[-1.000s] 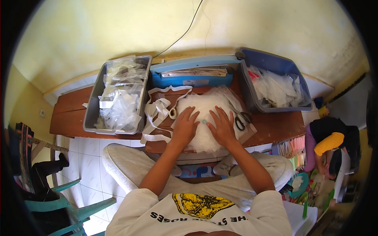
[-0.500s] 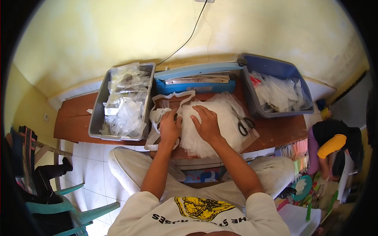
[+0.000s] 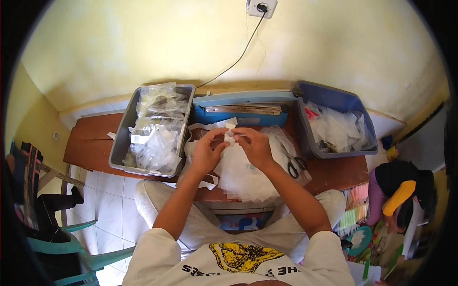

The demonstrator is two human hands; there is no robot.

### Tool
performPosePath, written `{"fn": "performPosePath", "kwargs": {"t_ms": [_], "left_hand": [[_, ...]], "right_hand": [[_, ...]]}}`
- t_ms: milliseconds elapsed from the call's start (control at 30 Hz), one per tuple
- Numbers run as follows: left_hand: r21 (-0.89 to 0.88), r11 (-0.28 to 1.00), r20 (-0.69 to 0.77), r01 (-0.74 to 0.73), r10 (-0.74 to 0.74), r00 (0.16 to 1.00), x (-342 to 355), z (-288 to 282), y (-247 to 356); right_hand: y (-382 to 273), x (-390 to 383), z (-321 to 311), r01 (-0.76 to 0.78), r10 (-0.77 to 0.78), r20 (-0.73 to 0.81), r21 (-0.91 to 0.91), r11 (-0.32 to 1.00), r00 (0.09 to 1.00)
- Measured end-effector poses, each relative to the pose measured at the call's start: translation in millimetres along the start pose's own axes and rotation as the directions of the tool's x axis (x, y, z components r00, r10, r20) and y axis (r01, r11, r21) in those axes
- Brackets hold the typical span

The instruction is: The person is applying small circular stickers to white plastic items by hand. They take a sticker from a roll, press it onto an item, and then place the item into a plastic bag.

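Note:
Over a stack of clear plastic bags [image 3: 253,176], both hands meet at a small white strip [image 3: 231,124]. My left hand [image 3: 207,153] pinches its left side between thumb and fingers. From the other side, my right hand [image 3: 256,148] grips it with bent fingers; the fingertips partly hide the piece. A longer white band [image 3: 210,183] lies loosely curled by the left forearm, partly covered by that hand. On the right part of the bags rest scissors [image 3: 295,164] with black handles, apart from my right hand.
A blue bag sealer [image 3: 241,114] stands behind the bags. Grey bin [image 3: 114,155] at left and blue-grey bin [image 3: 329,155] at right hold plastic packets. A cable [image 3: 238,57] runs up the wall to a socket. Another person [image 3: 400,190] bends at far right; a green chair [image 3: 95,260] stands left.
My hands have come together from above the bags and band, and now grip the small white strip between them. The view has tilted up, bringing the wall socket into sight.

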State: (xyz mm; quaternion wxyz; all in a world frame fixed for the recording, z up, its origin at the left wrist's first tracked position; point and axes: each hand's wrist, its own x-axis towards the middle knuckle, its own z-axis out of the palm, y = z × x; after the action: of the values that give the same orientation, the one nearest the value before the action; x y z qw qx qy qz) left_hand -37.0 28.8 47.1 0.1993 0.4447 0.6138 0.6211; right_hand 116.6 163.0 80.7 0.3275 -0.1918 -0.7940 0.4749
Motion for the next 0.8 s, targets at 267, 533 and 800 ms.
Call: {"fn": "performPosePath", "kwargs": {"t_ms": [267, 533, 800], "left_hand": [[-0.077, 0.997, -0.054, -0.024, 0.020, 0.998, -6, 23, -7], [0.089, 0.995, -0.009, -0.036, 0.037, 0.999, 0, 27, 6], [0.022, 0.998, 0.007, -0.066, 0.066, 0.998, 3, 25, -12]], "right_hand": [[23, -6, -7, -0.016, 0.018, -0.030, 0.067, 0.998, 0.999], [11, -2, -32, 0.177, -0.178, 0.025, 0.025, 0.984, 0.984], [11, -2, -27, 0.393, -0.405, 0.015, -0.275, 0.877, 0.914]]}}
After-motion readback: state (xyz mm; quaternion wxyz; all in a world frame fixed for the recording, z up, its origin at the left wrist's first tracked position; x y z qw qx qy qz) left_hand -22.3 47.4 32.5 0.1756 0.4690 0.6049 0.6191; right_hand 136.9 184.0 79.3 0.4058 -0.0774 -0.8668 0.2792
